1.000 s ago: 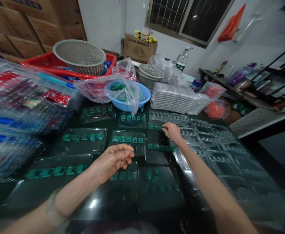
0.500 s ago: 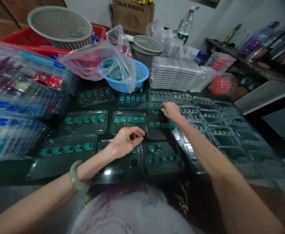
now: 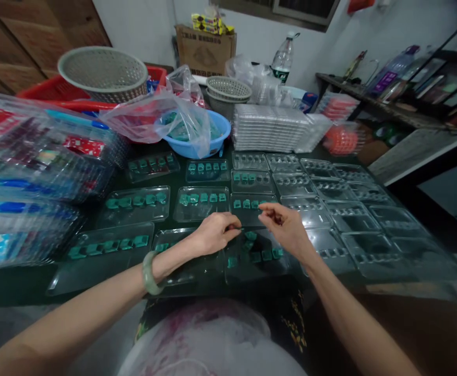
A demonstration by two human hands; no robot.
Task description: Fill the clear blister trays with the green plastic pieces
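Note:
Clear plastic blister trays lie in rows on a dark table. Several hold small green pieces (image 3: 202, 198). My left hand (image 3: 215, 234), a pale green bangle on its wrist, hovers over the near tray (image 3: 252, 256) with fingers curled in a pinch; what it holds I cannot make out. My right hand (image 3: 282, 225) is just to its right above the same tray, thumb and fingers pinched together, contents hidden. Loose green pieces (image 3: 256, 251) lie in that tray beneath both hands. Trays to the right (image 3: 341, 214) look unfilled.
A blue bowl (image 3: 197, 137) of green pieces under a plastic bag stands at the back, with a stack of clear trays (image 3: 269, 128) beside it. Grey baskets (image 3: 103, 73), a red crate, a water bottle (image 3: 282, 55) and a cardboard box stand behind. Packed products pile at left (image 3: 28, 172).
My right hand has drawn back from the far filled tray to the near one. My left hand shifted slightly right toward it. The camera view moved.

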